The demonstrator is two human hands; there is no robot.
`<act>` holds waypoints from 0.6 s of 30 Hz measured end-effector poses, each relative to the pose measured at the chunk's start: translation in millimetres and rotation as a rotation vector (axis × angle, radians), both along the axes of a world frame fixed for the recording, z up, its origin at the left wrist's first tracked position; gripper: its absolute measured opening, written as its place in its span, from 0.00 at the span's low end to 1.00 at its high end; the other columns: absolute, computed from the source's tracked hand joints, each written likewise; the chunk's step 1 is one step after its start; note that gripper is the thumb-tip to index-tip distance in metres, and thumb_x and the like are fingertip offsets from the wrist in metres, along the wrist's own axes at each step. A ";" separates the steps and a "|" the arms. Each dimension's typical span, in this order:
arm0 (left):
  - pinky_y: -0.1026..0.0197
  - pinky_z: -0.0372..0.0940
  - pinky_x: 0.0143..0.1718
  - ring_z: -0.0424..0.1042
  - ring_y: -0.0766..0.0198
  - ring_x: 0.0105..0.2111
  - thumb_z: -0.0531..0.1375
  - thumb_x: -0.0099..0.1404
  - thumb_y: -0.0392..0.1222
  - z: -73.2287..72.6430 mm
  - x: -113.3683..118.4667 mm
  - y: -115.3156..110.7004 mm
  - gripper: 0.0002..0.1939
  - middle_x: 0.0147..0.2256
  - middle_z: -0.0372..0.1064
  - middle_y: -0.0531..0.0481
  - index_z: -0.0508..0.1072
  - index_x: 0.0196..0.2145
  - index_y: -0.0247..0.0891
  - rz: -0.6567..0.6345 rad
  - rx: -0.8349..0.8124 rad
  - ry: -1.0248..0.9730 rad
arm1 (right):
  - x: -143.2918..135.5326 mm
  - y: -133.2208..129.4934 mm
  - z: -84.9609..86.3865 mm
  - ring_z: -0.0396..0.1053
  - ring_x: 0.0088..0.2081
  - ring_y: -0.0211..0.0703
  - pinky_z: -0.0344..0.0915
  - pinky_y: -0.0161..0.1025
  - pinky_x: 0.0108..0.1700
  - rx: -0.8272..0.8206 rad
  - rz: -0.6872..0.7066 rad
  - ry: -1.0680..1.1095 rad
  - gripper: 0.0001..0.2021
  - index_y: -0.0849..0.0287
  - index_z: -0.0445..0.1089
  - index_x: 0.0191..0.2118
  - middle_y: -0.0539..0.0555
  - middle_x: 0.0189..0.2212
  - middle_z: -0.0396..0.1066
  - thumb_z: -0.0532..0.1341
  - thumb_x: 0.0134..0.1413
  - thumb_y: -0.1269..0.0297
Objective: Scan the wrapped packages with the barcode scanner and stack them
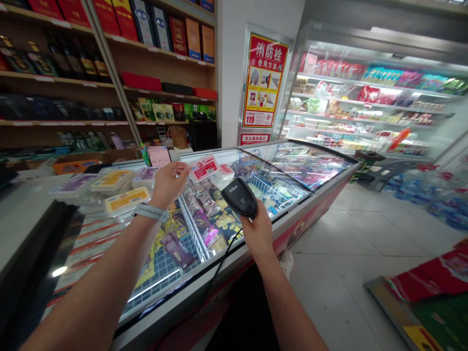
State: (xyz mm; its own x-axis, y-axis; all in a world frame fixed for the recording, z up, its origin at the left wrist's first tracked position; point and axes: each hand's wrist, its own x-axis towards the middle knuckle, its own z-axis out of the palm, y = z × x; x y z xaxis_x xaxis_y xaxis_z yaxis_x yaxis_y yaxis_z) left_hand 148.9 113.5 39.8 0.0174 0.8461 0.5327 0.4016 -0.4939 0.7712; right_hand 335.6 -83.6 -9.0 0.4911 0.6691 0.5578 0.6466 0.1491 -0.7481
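My left hand [171, 181], with a pale watch strap on the wrist, pinches the left edge of a flat pack with a red-and-white label [205, 168]. It holds the pack up over the glass top of a chest freezer [310, 146]. Wrapped around a black barcode scanner [240, 197] is my right hand [259, 229]; the scanner's head points toward the pack. A black cable [220, 265] runs down from the scanner. Left of my left hand, clear boxes with yellow labels [127, 199] and purple labels [78, 184] lie stacked on the glass.
Wire baskets of frozen packets [179, 248] show through the freezer glass. A phone-like pink screen [160, 157] stands behind my left hand. Shelves of boxes and bottles [175, 87] line the back left; a lit display fridge [365, 97] stands right. Red cartons [431, 268] sit on the floor.
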 end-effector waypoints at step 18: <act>0.60 0.67 0.38 0.72 0.60 0.34 0.60 0.59 0.50 -5.8 -4.5 5.9 0.11 0.32 0.74 0.49 0.73 0.35 0.40 -0.016 0.010 0.012 | -5.2 0.0 -3.5 0.69 0.44 0.52 0.64 0.46 0.48 -0.036 0.007 -0.085 0.14 0.58 0.66 0.47 0.57 0.41 0.71 0.58 0.53 0.70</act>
